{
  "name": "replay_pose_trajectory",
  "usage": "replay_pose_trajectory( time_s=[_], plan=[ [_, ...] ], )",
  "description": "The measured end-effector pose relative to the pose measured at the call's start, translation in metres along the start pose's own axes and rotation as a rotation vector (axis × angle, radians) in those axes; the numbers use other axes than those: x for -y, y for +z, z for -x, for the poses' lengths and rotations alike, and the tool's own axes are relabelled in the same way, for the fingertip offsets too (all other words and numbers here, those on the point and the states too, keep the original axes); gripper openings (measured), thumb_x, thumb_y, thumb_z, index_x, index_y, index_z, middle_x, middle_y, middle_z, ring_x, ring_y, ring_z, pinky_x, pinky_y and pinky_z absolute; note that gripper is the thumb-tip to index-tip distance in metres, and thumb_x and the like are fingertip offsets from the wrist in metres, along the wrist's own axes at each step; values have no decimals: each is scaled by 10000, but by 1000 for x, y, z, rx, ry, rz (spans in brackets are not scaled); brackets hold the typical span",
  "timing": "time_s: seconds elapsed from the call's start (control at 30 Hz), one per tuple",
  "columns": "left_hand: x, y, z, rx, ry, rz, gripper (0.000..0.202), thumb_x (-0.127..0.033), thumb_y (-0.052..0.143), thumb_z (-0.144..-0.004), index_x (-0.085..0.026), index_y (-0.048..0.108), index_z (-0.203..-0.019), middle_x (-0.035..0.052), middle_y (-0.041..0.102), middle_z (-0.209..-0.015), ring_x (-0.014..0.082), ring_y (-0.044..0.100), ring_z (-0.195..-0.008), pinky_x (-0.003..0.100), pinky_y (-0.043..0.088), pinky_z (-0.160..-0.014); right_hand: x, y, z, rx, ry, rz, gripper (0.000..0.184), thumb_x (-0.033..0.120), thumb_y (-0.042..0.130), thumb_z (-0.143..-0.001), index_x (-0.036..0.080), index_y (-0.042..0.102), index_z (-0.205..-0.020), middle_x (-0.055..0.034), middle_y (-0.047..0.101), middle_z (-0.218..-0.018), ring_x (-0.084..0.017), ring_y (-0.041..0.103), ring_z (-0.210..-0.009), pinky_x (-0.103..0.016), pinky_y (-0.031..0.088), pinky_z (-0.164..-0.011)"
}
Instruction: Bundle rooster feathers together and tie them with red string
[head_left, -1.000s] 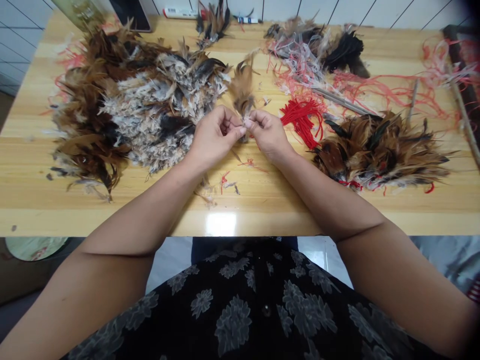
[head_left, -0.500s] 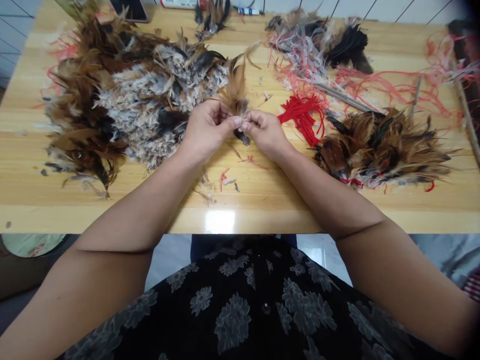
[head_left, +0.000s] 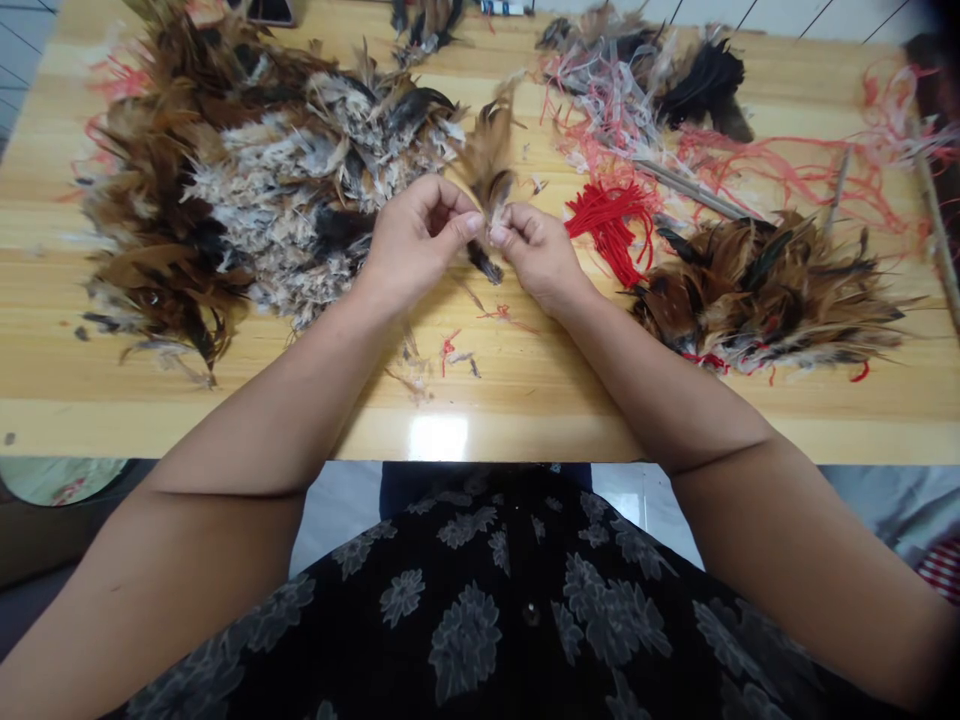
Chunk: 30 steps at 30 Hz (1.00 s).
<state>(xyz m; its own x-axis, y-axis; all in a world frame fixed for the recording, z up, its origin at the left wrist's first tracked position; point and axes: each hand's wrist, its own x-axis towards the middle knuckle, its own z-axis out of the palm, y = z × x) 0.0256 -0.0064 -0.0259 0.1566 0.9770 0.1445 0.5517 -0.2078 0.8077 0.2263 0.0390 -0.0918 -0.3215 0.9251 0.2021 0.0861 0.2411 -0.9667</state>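
Over the middle of the wooden table (head_left: 525,400), my left hand (head_left: 416,245) and my right hand (head_left: 536,255) meet, fingertips pinched together. Between them they hold the base of a small bundle of brown feathers (head_left: 487,160), which fans up and away from me. A dark feather (head_left: 486,265) hangs just below my fingers. A big heap of brown, white and black feathers (head_left: 240,190) lies left of my left hand. A bunch of red strings (head_left: 611,220) lies just right of my right hand.
A pile of tied brown feather bundles (head_left: 765,290) sits at the right. Tangled pink and white strings (head_left: 637,100) with dark feathers and thin sticks (head_left: 690,190) cover the far right. Small scraps (head_left: 450,355) lie near the front edge.
The feather bundle has tilted from leaning left to standing more upright. Both hands stay pinched on its base and have shifted only slightly.
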Motion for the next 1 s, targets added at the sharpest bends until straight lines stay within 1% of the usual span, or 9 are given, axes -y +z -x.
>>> replay_pose_trajectory(
  time_s=[0.13,0.3,0.37,0.47,0.53,0.57,0.73,0.83,1.0],
  plan=[
    [4,-6,0,71,8,-245,324,-558,757,-1179,-245,715,-1105,71,813,-1052,334,731,-1249,529,560,-1118,-10,-2,-4,-71,-35,18,412,484,783,-1170,239,593,-898,20,567,-879,-156,583,-905,-338,605,-990],
    [10,0,2,143,43,-427,215,-446,768,-1170,-246,739,-1242,113,803,-1263,354,692,-1347,565,543,-1207,-12,-2,-3,-87,-43,45,379,478,707,-1212,226,635,-938,14,588,-919,-153,597,-926,-343,613,-1040],
    [11,1,2,120,72,-429,183,-411,768,-1173,-266,725,-1276,109,789,-1334,346,686,-1350,557,554,-1204,-10,-2,-2,-90,-30,57,358,451,707,-1213,227,636,-944,16,584,-916,-150,596,-920,-337,614,-1044],
    [6,-2,2,-32,124,-400,127,-345,768,-1174,-295,690,-1260,106,758,-1405,345,691,-1338,543,556,-1201,-6,-2,0,-109,-8,70,330,409,716,-1207,231,630,-943,18,573,-909,-148,591,-907,-332,626,-1046],
    [-1,-4,5,-66,171,-390,117,-279,785,-1155,-292,675,-1195,107,757,-1357,349,713,-1297,536,558,-1193,-4,-2,1,-122,8,78,315,402,716,-1205,234,629,-954,19,576,-910,-151,602,-915,-337,642,-1061],
    [-6,-3,7,-39,198,-398,126,-253,797,-1141,-282,676,-1158,107,760,-1311,353,729,-1270,533,566,-1183,-3,-2,1,-126,15,81,310,402,716,-1205,237,627,-959,19,576,-907,-153,608,-920,-341,650,-1070],
    [-24,13,24,197,231,-535,209,-294,921,-1059,-255,764,-1190,102,786,-1195,408,774,-1271,520,622,-1134,0,-2,2,-120,27,86,314,398,707,-1208,245,600,-955,28,555,-889,-151,613,-925,-342,657,-1088],
    [-23,16,25,227,160,-509,175,-276,877,-1057,-275,793,-1211,95,811,-1157,405,782,-1279,499,631,-1125,1,-2,1,-128,17,64,352,425,729,-1197,245,583,-933,26,563,-895,-152,621,-942,-345,643,-1095],
    [-11,0,15,239,87,-467,178,-186,744,-994,-300,789,-1124,94,833,-1108,413,813,-1153,530,648,-1068,4,0,-1,-137,27,15,480,577,809,-1137,246,564,-889,13,568,-883,-176,636,-973,-358,639,-1060]
  ],
)
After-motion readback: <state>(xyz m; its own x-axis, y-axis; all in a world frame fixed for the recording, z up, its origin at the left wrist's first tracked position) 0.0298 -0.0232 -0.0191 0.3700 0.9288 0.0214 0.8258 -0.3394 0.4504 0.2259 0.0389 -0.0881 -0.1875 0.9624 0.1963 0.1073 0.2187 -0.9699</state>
